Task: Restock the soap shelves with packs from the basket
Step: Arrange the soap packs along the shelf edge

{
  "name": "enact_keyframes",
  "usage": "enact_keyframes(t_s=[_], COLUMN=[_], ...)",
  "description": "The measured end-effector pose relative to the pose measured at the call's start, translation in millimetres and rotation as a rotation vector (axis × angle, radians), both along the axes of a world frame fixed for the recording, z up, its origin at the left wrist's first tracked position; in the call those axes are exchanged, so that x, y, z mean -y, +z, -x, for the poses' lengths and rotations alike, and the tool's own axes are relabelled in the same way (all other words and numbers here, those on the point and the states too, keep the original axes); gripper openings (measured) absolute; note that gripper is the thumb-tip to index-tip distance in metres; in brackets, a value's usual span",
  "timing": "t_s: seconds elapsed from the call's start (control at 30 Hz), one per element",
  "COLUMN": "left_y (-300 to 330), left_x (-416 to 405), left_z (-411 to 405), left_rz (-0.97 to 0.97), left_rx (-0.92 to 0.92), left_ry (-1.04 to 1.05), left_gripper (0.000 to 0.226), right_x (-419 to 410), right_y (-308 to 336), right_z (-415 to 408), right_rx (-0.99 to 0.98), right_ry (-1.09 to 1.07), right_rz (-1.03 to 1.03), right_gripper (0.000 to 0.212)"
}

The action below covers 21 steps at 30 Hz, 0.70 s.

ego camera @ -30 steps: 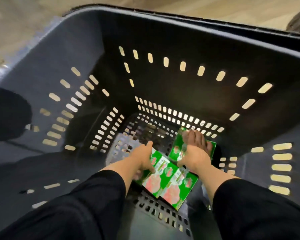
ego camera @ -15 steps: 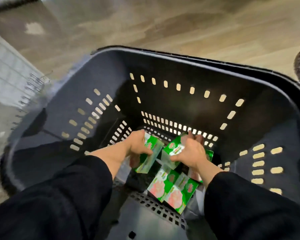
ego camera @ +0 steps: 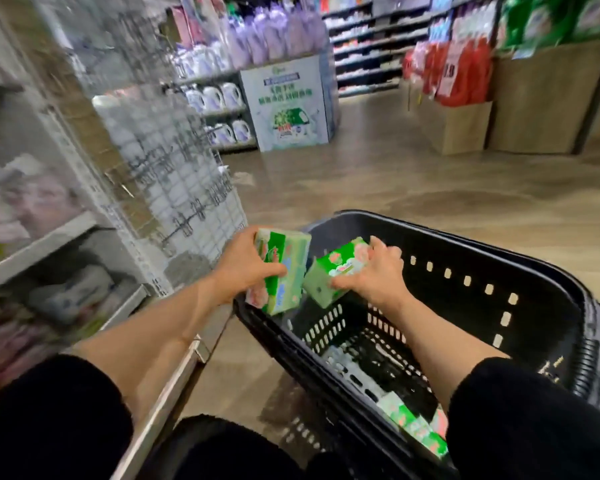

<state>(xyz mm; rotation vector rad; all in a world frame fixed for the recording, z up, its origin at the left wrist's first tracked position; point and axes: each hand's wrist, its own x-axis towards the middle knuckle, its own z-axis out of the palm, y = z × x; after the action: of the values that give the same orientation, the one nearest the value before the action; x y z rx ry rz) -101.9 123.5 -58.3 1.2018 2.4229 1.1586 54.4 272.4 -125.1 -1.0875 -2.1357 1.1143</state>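
Two green soap packs, one gripped in each of the hands: left hand (ego camera: pixel 243 268), right hand (ego camera: pixel 378 271). Risk: slipping mid-swing toward the blurred shelves (ego camera: pixel 45 244).

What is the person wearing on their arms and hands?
Both arms wear loose black fabric sleeves, the left sleeve and the right sleeve, pushed up so the forearms are bare. The left hand and the right hand are bare too: no gloves, rings, watch or bracelet that I can see.
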Motion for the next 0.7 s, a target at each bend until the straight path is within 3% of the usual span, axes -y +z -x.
enact_keyframes(t_s=[0.07, 0.23, 0.5, 0.7], left_y=[23, 64, 86, 73], left_x=[44, 167, 377, 487], left_z=[-3, -15, -51, -88], left_rz=[-0.104, -0.332, -0.448, -0.458], left_rx=[-0.018, -0.119, -0.237, -0.24], left_ry=[0.114, 0.417, 0.823, 1.123], left_gripper=[0.058, 0.04, 0.035, 0.037], right_x=[32, 136, 322, 426], right_y=[36, 106, 152, 150], right_z=[14, 49, 96, 114], right_rx=[-0.078, -0.251, -0.507, -0.523], right_ry=[0.02, 0.137, 0.507, 0.742], right_rz=[-0.092, -0.199, -0.188, -0.256], right_gripper=[0.135, 0.095, 0.11, 0.097])
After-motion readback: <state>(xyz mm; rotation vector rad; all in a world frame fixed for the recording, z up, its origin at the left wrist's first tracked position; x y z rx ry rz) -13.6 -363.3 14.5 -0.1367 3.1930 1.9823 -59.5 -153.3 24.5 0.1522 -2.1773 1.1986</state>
